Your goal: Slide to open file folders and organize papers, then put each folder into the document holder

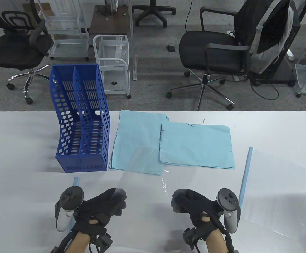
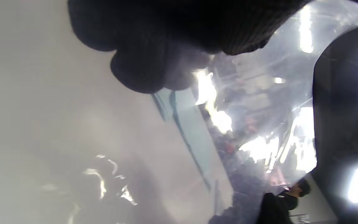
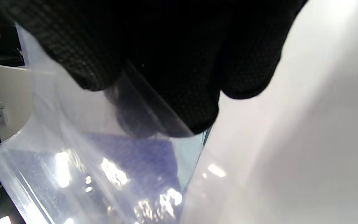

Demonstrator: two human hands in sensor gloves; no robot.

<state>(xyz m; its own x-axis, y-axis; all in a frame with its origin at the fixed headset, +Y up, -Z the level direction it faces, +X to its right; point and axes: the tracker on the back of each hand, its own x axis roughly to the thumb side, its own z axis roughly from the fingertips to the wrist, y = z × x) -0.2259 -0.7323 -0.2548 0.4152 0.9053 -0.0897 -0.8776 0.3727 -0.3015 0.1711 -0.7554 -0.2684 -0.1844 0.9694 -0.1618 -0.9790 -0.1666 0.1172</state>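
Here, low in the table view, both gloved hands hold 1 clear folder cover (image 1: 142, 171) between them. The left hand (image 1: 100, 208), at lower left, has its fingers curled round the cover's near left corner; in the left wrist view the glossy sheet (image 2: 259, 124) runs out from under the dark fingertips (image 2: 148, 62). The right hand (image 1: 195, 208), at lower centre-right, pinches the cover's near right corner, and the right wrist view shows the sheet (image 3: 104, 161) clamped between thumb and fingers (image 3: 172, 93). So neither hand is slack: both are closed on the cover. The cover tilts up from the hands toward the middle of the frame, its far edge lying over the near corner of the papers.

2 stacks of pale blue papers (image 1: 195, 142) lie flat at the centre of the white table (image 1: 15, 147), the right stack overlapping the left one. The blue holder (image 1: 81, 123) stands upright at centre left, just beside the papers, its 2 slots showing nothing inside.

A pale blue slide bar (image 1: 245, 174) lies at the right of the frame, running from mid-height down toward the right hand's tracker, along the left edge of a second clear cover (image 1: 276, 189) spread flat at lower right. Another short blue bar end (image 1: 75, 180) shows just above the left hand's tracker.

Office chairs (image 1: 216, 50) and white carts (image 1: 113, 63) stand on the floor across the top of the frame.
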